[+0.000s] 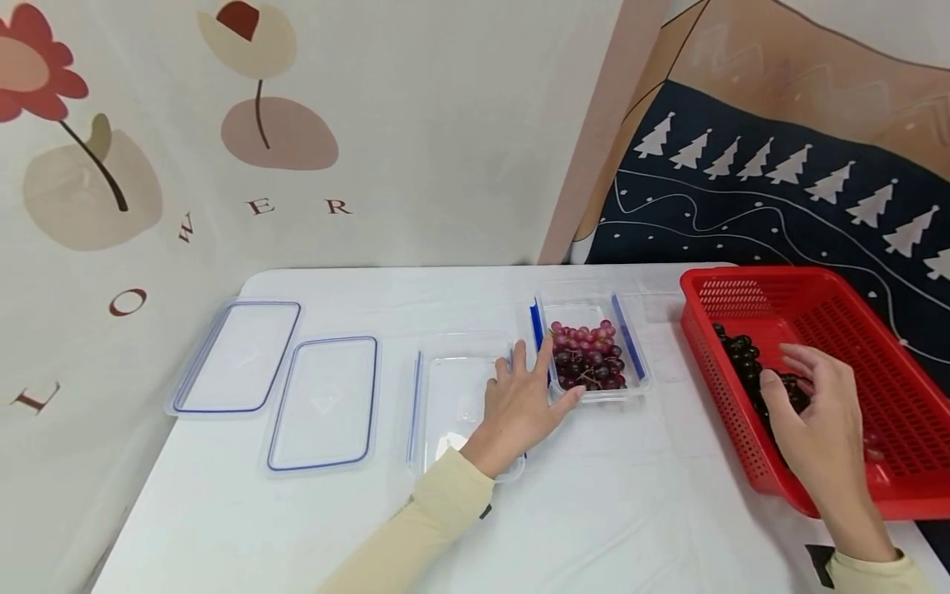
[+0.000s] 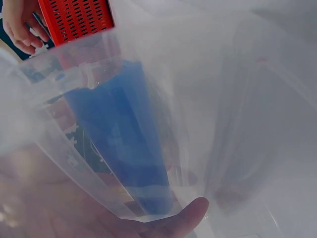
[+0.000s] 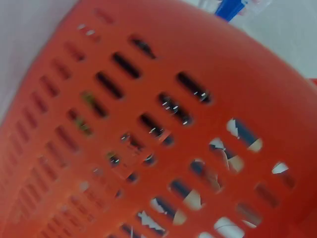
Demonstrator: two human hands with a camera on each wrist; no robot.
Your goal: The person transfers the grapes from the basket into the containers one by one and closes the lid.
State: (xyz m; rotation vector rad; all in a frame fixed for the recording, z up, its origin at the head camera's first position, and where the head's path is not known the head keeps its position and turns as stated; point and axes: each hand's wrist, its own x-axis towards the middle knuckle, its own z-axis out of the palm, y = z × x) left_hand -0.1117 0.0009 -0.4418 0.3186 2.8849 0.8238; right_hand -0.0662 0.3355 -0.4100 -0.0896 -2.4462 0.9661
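My left hand is spread out between two clear plastic boxes, fingertips at the left side of the box with red and dark grapes. In the left wrist view, its thumb lies by a clear wall and a blue clip flap. Below its wrist is the second clear box. Over the red basket hovers my right hand, fingers loosely bent beside black grapes. Through the slots of the red basket wall, dark grapes show in the right wrist view.
Two clear lids with blue seals, one lid further back and another lid beside it, lie on the left of the white table. A few reddish grapes lie in the basket right of my hand. Printed cloths hang behind.
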